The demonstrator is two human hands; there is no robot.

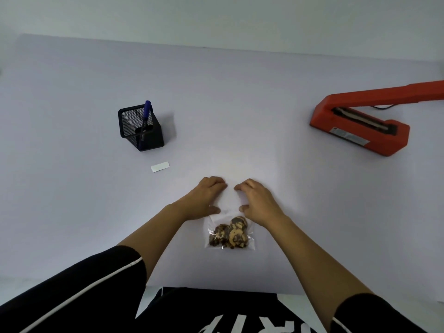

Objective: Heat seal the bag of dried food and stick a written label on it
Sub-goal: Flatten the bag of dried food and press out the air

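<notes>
A clear plastic bag (pixel 228 234) with brown dried food in its lower part lies flat on the white table, near its front edge. My left hand (pixel 204 198) and my right hand (pixel 257 200) rest on the bag's empty upper part, fingers curled and thumbs pressing the film, one hand at each side. A small white label (pixel 160 167) lies on the table to the left of the hands. An orange heat sealer (pixel 360 126) stands at the far right with its arm raised.
A black mesh pen holder (pixel 140 127) with a blue pen (pixel 145 116) stands at the back left, behind the label. The sealer's black cable (pixel 382 107) runs behind it. The table's far edge (pixel 204 47) meets a wall.
</notes>
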